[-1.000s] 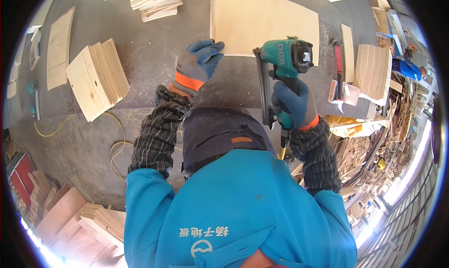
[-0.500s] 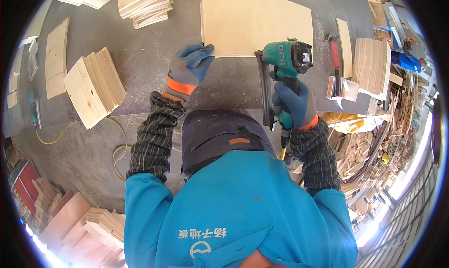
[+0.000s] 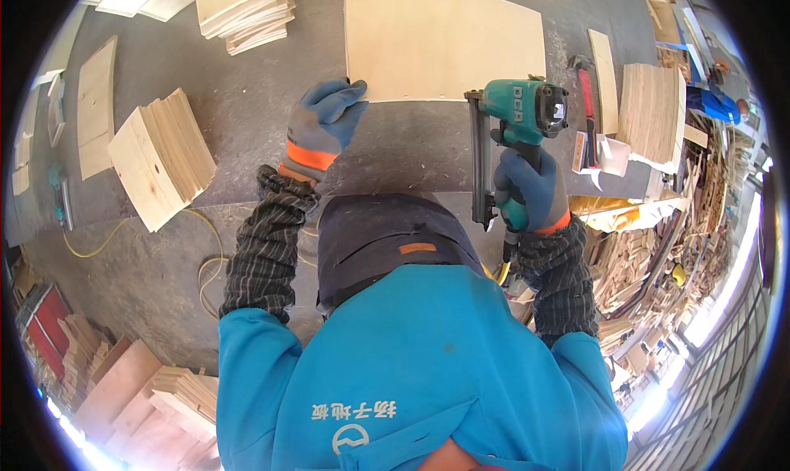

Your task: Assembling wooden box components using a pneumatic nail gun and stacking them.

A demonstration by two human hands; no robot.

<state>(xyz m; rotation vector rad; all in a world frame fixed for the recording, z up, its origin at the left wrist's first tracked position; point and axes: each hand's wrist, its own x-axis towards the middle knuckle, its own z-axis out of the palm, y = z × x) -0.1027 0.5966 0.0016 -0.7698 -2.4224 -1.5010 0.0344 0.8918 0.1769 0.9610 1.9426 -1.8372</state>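
A large pale plywood board [image 3: 444, 43] lies on the dark worktable, its near edge toward me. My left hand [image 3: 323, 119], in a blue and grey glove with an orange cuff, is closed at the board's near left corner, fingertips pressed together there. My right hand [image 3: 531, 187], gloved alike, is wrapped round the grip of a teal and black air nail gun [image 3: 518, 109]. The gun's nose meets the near edge of the board toward its right end; whether it touches cannot be told. A yellow air hose [image 3: 504, 271] runs down from the gun's handle.
Wood panels are stacked at the left [image 3: 164, 154], the back [image 3: 247, 10] and the right [image 3: 650, 113]. A red-handled hammer [image 3: 586, 101] lies right of the board. Another teal nail gun [image 3: 62, 195] is at the far left. Wood scraps [image 3: 658, 249] are heaped on the right.
The nail gun in my right hand has shifted right along the board's near edge. My left hand stays at the same corner; the whole view has slid slightly.
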